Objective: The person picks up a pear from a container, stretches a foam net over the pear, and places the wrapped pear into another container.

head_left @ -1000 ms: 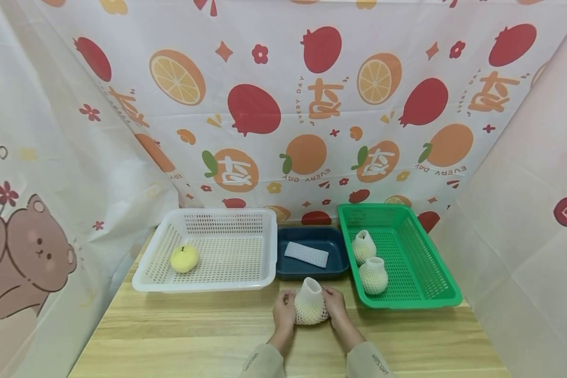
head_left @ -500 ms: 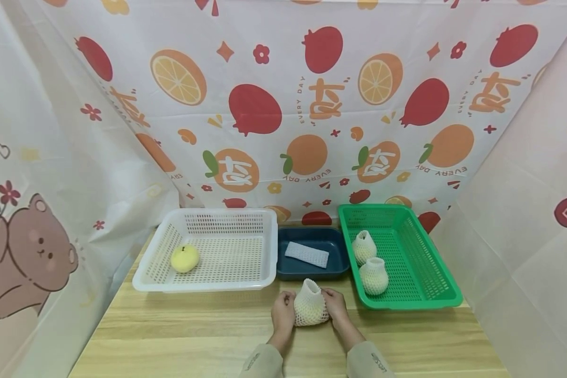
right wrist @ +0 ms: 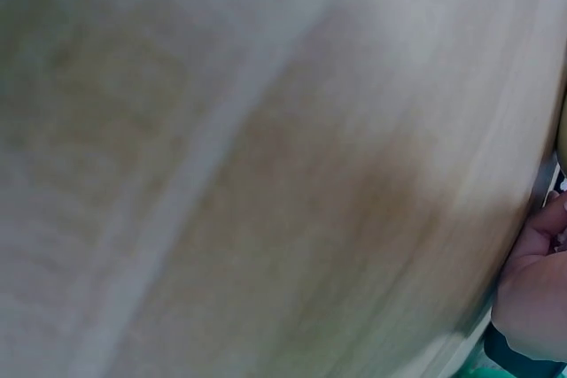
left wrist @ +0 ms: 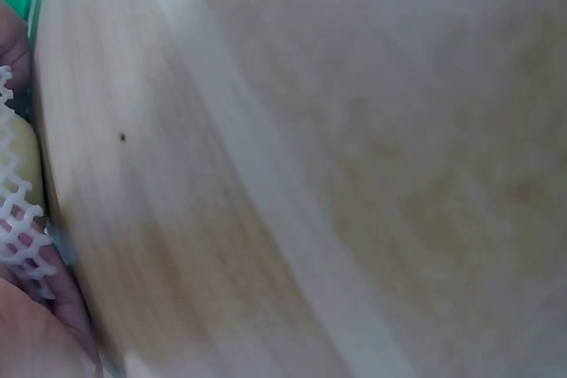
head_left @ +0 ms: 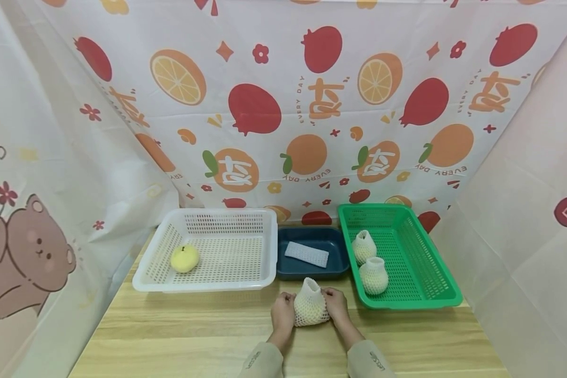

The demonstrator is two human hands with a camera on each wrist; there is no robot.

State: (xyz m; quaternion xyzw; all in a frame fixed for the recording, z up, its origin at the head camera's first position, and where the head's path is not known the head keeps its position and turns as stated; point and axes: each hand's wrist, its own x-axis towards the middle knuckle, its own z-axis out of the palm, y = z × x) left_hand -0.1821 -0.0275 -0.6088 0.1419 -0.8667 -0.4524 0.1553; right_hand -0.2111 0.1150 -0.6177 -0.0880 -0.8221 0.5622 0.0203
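A white foam fruit net [head_left: 310, 303] covers a round yellow fruit [left wrist: 29, 161] in front of the blue tray, its narrow top standing open. My left hand [head_left: 282, 315] pinches the lower edge of the net from the left, fingers curled. On the opposite side my right hand [head_left: 337, 307] pinches the net's edge too. The left wrist view shows the mesh lying over the yellow skin, with fingers and thumb at its border. Only part of the right hand shows in the right wrist view, at the right edge, with bits of white net by the fingers.
At the left, a white basket [head_left: 203, 287] holds one yellow fruit [head_left: 185, 259]. A dark blue tray [head_left: 283, 273] behind the hands holds a flat foam net [head_left: 306, 254]. A green basket [head_left: 413, 303] at the right contains two netted fruits [head_left: 374, 275]. Everything stands on a wooden table [head_left: 184, 336].
Both hands stay on the net around the fruit and shift only very slightly. The baskets, tray and their contents stay put.
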